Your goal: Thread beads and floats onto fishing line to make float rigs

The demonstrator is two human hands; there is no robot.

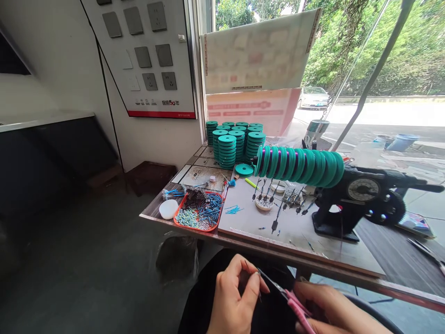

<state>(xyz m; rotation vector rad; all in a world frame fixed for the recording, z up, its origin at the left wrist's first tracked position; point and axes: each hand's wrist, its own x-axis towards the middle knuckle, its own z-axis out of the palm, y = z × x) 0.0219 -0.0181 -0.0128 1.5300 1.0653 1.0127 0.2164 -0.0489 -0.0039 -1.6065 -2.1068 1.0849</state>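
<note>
Pink-handled snips (295, 304) sit low in the view, below the near edge of the tabletop (313, 241), gripped by the right hand (333, 311) with their dark blades pointing toward the left hand (232, 297), whose thumb and fingers pinch a thin dark wire (259, 290) at the blade tips. On the tabletop, well apart from both hands, stand a black winding machine (361, 197) carrying a row of green discs (301, 164), stacks of green discs (234, 141), and a red tray (200, 211) of small parts.

Pink-handled scissors (290, 299) tilt up-left, blades meeting a thin dark wire (259, 290).
</note>
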